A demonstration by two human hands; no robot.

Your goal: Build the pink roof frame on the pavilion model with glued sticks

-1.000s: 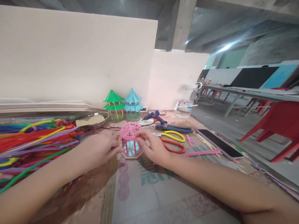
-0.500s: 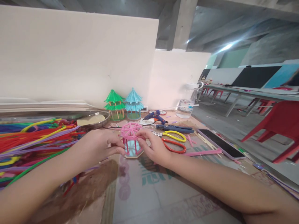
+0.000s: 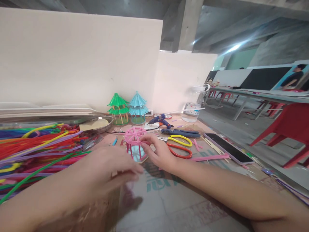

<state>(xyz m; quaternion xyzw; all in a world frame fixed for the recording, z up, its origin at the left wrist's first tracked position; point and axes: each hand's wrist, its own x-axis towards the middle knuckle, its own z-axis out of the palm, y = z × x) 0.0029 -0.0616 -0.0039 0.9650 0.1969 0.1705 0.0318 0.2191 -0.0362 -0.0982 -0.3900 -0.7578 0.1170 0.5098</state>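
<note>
A small pink pavilion model (image 3: pixel 134 135) stands on the table, with a spoked ring on top, pink posts and a light blue floor. My right hand (image 3: pixel 158 149) pinches its right side between thumb and fingers. In front and to the left, my left hand (image 3: pixel 118 167) is blurred by motion, apart from the model. Its fingers look stretched out, and I see nothing in them. Behind stand a green two-tiered pavilion (image 3: pixel 118 109) and a light blue one (image 3: pixel 137 108).
Colourful pipe cleaners (image 3: pixel 38 151) lie in heaps at left, near a metal dish (image 3: pixel 106 124). To the right are a glue gun (image 3: pixel 161 121), blue-handled pliers (image 3: pixel 181 132), scissors (image 3: pixel 180 154), a phone (image 3: pixel 228 149) and a water jug (image 3: pixel 191 106). A person (image 3: pixel 293 77) is in the background.
My left hand has come off the pink model and moved toward me, over the table's front. My right hand stays on the model. A person has come into view at far right.
</note>
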